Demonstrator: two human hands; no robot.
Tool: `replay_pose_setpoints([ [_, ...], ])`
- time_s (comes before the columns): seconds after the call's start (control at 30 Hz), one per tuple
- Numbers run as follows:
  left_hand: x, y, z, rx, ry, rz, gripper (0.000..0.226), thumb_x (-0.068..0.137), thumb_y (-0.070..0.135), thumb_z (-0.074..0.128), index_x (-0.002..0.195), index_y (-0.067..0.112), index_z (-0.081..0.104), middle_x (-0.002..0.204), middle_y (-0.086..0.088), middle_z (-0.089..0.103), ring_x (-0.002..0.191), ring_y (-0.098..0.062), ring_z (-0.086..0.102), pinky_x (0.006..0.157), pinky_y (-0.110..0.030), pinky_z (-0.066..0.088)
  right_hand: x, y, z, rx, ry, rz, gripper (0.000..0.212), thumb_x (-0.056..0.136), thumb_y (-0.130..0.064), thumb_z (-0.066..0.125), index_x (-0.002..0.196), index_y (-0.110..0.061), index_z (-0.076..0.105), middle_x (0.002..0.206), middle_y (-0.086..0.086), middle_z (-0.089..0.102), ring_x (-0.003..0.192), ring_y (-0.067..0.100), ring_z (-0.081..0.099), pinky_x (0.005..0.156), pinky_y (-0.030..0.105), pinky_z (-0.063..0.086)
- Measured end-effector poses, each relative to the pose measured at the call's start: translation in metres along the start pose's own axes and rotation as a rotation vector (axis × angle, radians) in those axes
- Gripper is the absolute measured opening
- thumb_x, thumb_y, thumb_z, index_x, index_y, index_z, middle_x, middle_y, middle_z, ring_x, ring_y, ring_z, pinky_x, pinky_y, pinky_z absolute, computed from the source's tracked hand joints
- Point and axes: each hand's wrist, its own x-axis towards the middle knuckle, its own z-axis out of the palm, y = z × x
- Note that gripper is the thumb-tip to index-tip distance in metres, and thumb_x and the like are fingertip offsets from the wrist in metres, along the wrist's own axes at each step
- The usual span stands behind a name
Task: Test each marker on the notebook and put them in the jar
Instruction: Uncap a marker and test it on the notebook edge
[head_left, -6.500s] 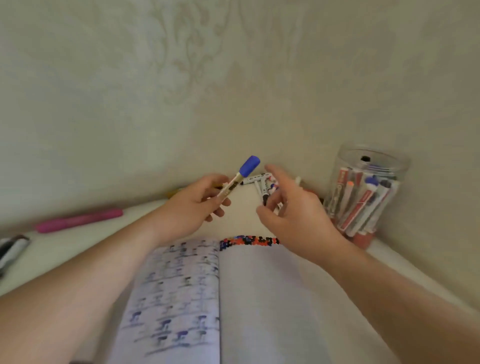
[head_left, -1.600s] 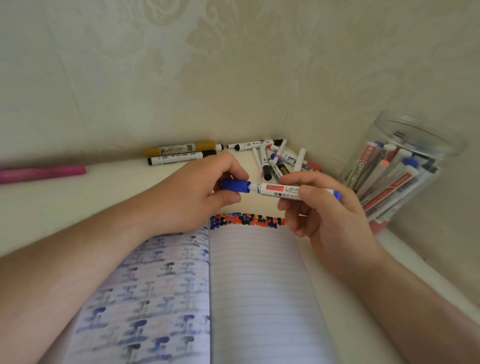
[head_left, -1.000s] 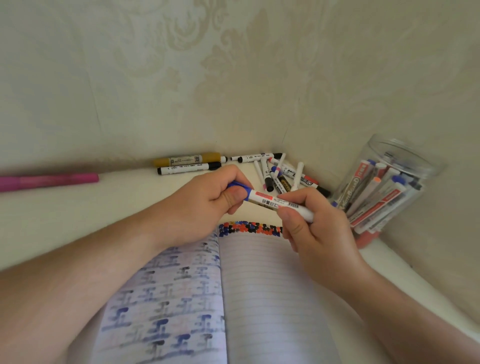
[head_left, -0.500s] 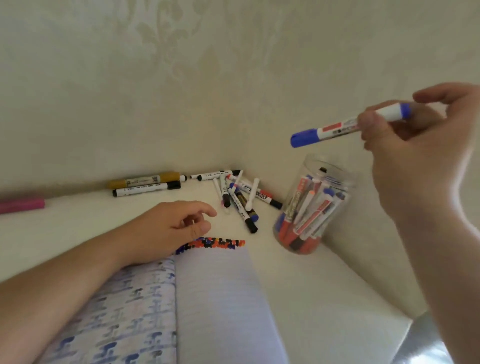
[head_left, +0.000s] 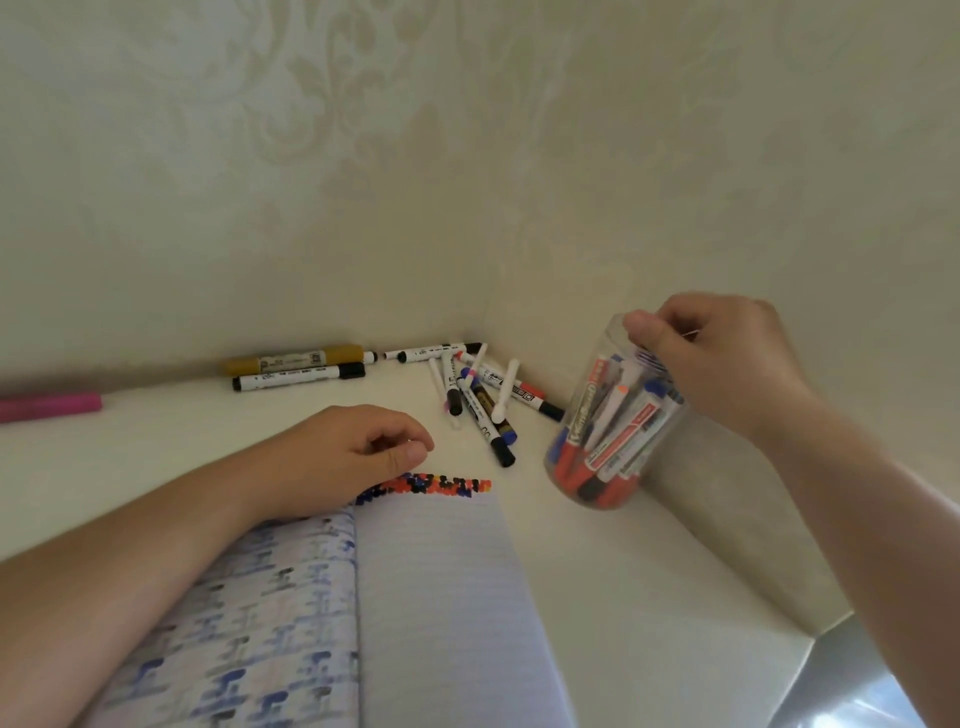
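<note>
A clear plastic jar (head_left: 577, 415) stands tilted near the wall corner, holding several red, blue and black markers. My right hand (head_left: 727, 364) is at the jar's mouth, its fingertips pinched on the tail of the blue marker (head_left: 647, 359), which reaches down into the jar. The open lined notebook (head_left: 441, 597) lies in front of me, with a row of coloured test marks (head_left: 431, 486) along the top of its right page. My left hand (head_left: 332, 457) rests on the notebook's top edge, fingers curled, with nothing in it.
A pile of loose markers (head_left: 483, 405) lies in the corner left of the jar. A black-capped marker (head_left: 296, 376) and a gold marker (head_left: 296, 359) lie along the back wall. A pink marker (head_left: 52, 406) is at far left. Walls close in behind and to the right.
My left hand let go of the capped blue marker and settled on the notebook. My right hand carried the marker up and right, then down to the jar's mouth.
</note>
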Motion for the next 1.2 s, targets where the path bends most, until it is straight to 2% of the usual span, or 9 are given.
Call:
replay_pose_setpoints([
  [0.1, 0.001, 0.000, -0.001, 0.021, -0.003, 0.017, 0.024, 0.100, 0.053, 0.055, 0.114, 0.044, 0.072, 0.105, 0.030, 0.068, 0.098, 0.008, 0.063, 0.083, -0.017, 0.048, 0.000, 0.002, 0.000, -0.222, -0.162, -0.133, 0.065, 0.100, -0.064, 0.044, 0.058, -0.020, 0.066, 0.053, -0.013, 0.064, 0.053, 0.007, 0.057, 0.052, 0.016, 0.039],
  [0.2, 0.001, -0.001, -0.001, 0.038, -0.002, 0.026, 0.023, 0.098, 0.055, 0.058, 0.113, 0.046, 0.072, 0.105, 0.022, 0.070, 0.097, 0.003, 0.064, 0.086, -0.023, 0.052, 0.000, 0.007, 0.003, -0.291, 0.176, -0.466, 0.050, 0.104, -0.052, 0.052, 0.082, -0.015, 0.078, 0.086, 0.003, 0.074, 0.086, 0.024, 0.063, 0.081, 0.034, 0.047],
  [0.3, 0.001, -0.002, -0.001, 0.073, 0.019, 0.030, 0.016, 0.098, 0.051, 0.062, 0.111, 0.048, 0.071, 0.101, 0.021, 0.067, 0.092, 0.004, 0.062, 0.080, -0.019, 0.050, -0.020, -0.028, 0.022, -0.116, 0.357, -0.591, 0.022, 0.100, -0.029, 0.063, 0.090, -0.015, 0.075, 0.088, 0.004, 0.068, 0.086, 0.017, 0.057, 0.080, 0.030, 0.043],
  [0.47, 0.002, -0.002, -0.002, 0.093, 0.070, 0.031, 0.013, 0.099, 0.042, 0.066, 0.110, 0.046, 0.072, 0.100, 0.017, 0.065, 0.092, 0.003, 0.061, 0.082, -0.020, 0.051, -0.049, -0.057, 0.103, -0.294, -0.361, -0.211, 0.014, 0.100, -0.032, 0.055, 0.107, -0.022, 0.048, 0.092, 0.003, 0.063, 0.081, 0.022, 0.059, 0.068, 0.037, 0.050],
  [0.53, 0.002, -0.003, -0.003, 0.116, 0.066, 0.039, 0.014, 0.098, 0.042, 0.066, 0.110, 0.047, 0.072, 0.101, 0.017, 0.065, 0.093, 0.003, 0.061, 0.084, -0.022, 0.052, -0.049, -0.049, 0.128, -0.400, -0.480, -0.128, 0.017, 0.103, -0.031, 0.051, 0.112, -0.021, 0.040, 0.099, 0.009, 0.059, 0.081, 0.025, 0.059, 0.061, 0.038, 0.046],
  [0.63, 0.003, -0.004, -0.003, 0.139, 0.067, 0.044, 0.014, 0.098, 0.043, 0.066, 0.109, 0.049, 0.071, 0.103, 0.019, 0.065, 0.095, 0.003, 0.060, 0.083, -0.019, 0.049, -0.041, -0.039, 0.142, -0.458, -0.473, -0.094, 0.019, 0.104, -0.022, 0.051, 0.120, -0.015, 0.043, 0.104, 0.013, 0.060, 0.081, 0.026, 0.058, 0.062, 0.035, 0.042],
  [0.8, 0.001, -0.002, -0.003, 0.157, 0.059, 0.050, 0.014, 0.099, 0.041, 0.066, 0.110, 0.047, 0.072, 0.101, 0.019, 0.065, 0.093, 0.004, 0.059, 0.078, -0.016, 0.045, -0.037, -0.047, 0.109, -0.262, -0.508, 0.036, 0.016, 0.093, -0.028, 0.063, 0.095, -0.021, 0.049, 0.088, 0.001, 0.061, 0.070, 0.013, 0.057, 0.056, 0.030, 0.041],
  [1.0, -0.001, 0.002, -0.005, 0.090, 0.066, 0.054, 0.046, 0.095, 0.071, 0.046, 0.118, 0.042, 0.073, 0.103, 0.023, 0.069, 0.097, 0.004, 0.062, 0.086, -0.023, 0.051, -0.058, -0.059, 0.095, 0.697, -0.384, 0.443, 0.014, 0.093, -0.002, 0.060, 0.086, -0.013, 0.054, 0.062, 0.011, 0.067, 0.046, 0.020, 0.054, 0.044, 0.028, 0.038],
  [1.2, -0.002, 0.017, -0.006, -0.142, 0.192, 0.145, 0.009, 0.103, 0.049, 0.057, 0.103, 0.044, 0.065, 0.094, 0.028, 0.067, 0.089, 0.006, 0.061, 0.078, -0.018, 0.045, -0.078, -0.078, 0.130, 0.558, -0.487, 0.067, 0.022, 0.087, -0.023, 0.083, 0.090, -0.020, 0.062, 0.080, -0.003, 0.077, 0.062, 0.015, 0.071, 0.064, 0.038, 0.060],
])
